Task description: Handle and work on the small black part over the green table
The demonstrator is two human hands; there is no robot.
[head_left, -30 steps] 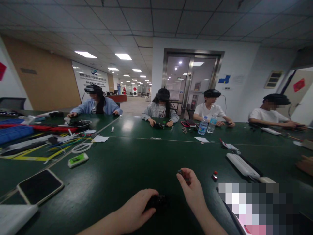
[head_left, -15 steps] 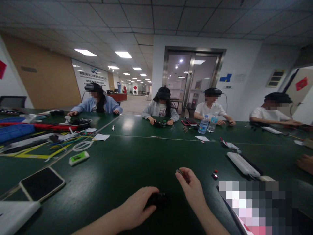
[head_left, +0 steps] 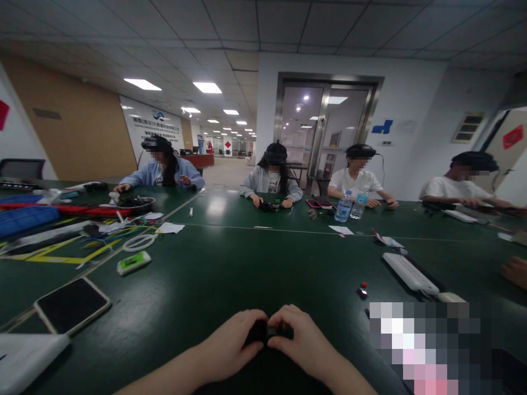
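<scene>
Our left hand [head_left: 230, 344] and right hand [head_left: 303, 346] meet at one small black object [head_left: 258, 333], at our side of a glossy, seamed, dark green tabletop [head_left: 230, 269]; whether it touches that surface we cannot tell. Our left thumb and fingers are clamped on the object's left part, and our right thumb and fingers close on its right part, where it is too dark to tell if a second piece is held. Left of the object we count one smartphone [head_left: 74, 305], with one green-and-white case [head_left: 134, 263] and one coil of white cable [head_left: 140, 242] farther off. Right of the object lies one small red-and-silver piece [head_left: 362, 291], then one long white bar [head_left: 409, 273] past it. Beyond and right of the object, two water bottles [head_left: 343, 208] stand just beside each other. Across the table from the object we see four seated people [head_left: 272, 182] in black headsets [head_left: 275, 153]. In the room behind, we count one framed glass double door [head_left: 302, 123] beyond and right of the object, and one lettered wall sign [head_left: 153, 122] beyond and left of it, under a grey tiled ceiling [head_left: 280, 30]
</scene>
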